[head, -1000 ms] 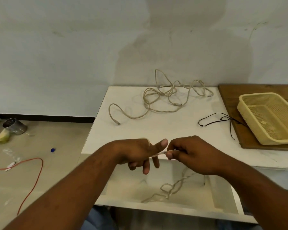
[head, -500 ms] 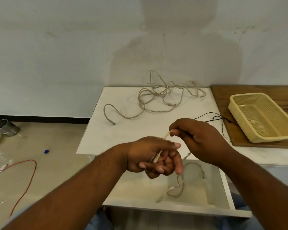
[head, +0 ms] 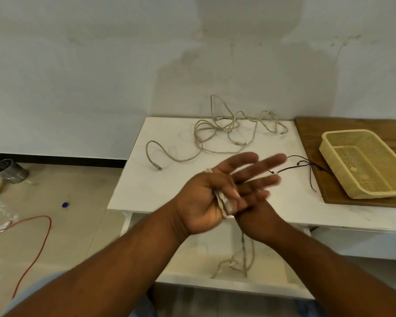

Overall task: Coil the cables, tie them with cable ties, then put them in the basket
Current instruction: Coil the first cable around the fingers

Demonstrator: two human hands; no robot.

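Left grip (head: 204, 197) lies splayed, cable (head: 222, 203) looped round its palm and pinned by the thumb of the right grip (head: 258, 221).

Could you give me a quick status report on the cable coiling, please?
Left hand fingers spread, beige cable wound round its palm. Right hand mostly hidden behind it, grip unclear. More cables loose on table; nothing blocks the basket.
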